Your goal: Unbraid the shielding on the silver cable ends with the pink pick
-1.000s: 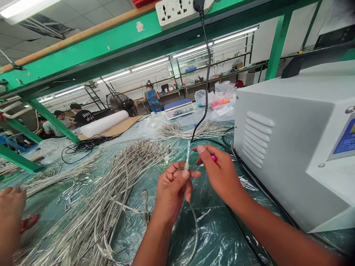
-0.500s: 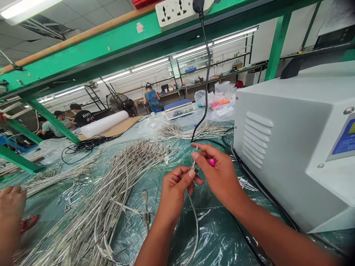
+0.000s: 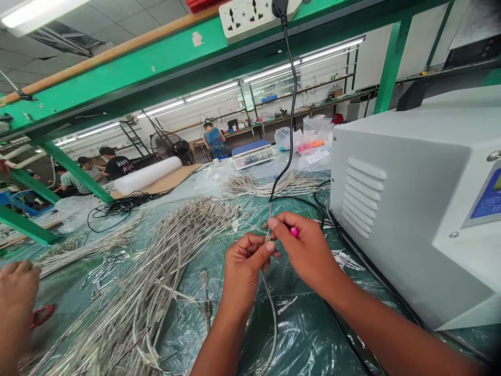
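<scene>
My left hand (image 3: 247,261) pinches a grey shielded cable (image 3: 273,313) near its stripped end, and the rest of it curves down toward me. My right hand (image 3: 303,243) is closed at the same cable end, just above the left, with thumb and forefinger together on the thin wires. Loose strands stick up and out to the left past the fingertips. A small bright pink thing (image 3: 294,232) shows between the right fingers; its kind I cannot make out. Left of my hands lies a big bundle of similar cables (image 3: 168,261), with a USB plug (image 3: 204,292) beside it.
A grey machine (image 3: 395,209) stands close on the right. Another person's hand (image 3: 18,292) is at the left edge by red-handled scissors (image 3: 42,315). Foil scraps (image 3: 346,260) lie near the machine. A black power cord (image 3: 291,104) hangs from the socket strip (image 3: 246,18).
Both hands have shifted slightly left. The right hand has come down closer to the left one, and thin wires now show spread beyond the fingertips.
</scene>
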{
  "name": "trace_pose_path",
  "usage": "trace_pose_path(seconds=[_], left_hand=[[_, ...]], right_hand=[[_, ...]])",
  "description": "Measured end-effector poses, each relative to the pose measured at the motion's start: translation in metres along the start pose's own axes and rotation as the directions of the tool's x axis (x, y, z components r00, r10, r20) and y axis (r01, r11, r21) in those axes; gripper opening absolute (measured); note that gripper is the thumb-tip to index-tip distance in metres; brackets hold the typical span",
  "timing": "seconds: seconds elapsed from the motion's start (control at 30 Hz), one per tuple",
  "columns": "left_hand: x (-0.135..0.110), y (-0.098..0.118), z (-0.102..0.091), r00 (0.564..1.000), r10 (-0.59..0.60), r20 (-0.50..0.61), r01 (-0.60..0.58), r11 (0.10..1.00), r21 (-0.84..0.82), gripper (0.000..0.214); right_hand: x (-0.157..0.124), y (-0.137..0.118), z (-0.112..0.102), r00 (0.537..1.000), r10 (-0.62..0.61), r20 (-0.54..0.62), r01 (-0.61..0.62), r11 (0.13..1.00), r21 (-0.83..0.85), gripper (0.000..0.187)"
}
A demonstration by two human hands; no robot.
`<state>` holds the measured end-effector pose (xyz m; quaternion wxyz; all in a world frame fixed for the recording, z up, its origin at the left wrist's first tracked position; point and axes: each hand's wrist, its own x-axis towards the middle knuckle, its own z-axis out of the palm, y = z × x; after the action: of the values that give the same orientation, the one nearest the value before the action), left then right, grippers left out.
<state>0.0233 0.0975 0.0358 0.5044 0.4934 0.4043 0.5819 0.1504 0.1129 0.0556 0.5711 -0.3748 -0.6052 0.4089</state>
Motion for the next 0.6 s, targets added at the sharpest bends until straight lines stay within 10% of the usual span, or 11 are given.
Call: trace_pose_path(seconds=[0.6], left_hand=[[0.0006,0.0003,-0.0022,0.995,0.063,-0.081,-0.072,0.991,-0.113,0.024]], right_hand=[[0.0009,-0.0002,0.0004,0.998,-0.061,0.014,0.062,0.995,-0.082,0.026]])
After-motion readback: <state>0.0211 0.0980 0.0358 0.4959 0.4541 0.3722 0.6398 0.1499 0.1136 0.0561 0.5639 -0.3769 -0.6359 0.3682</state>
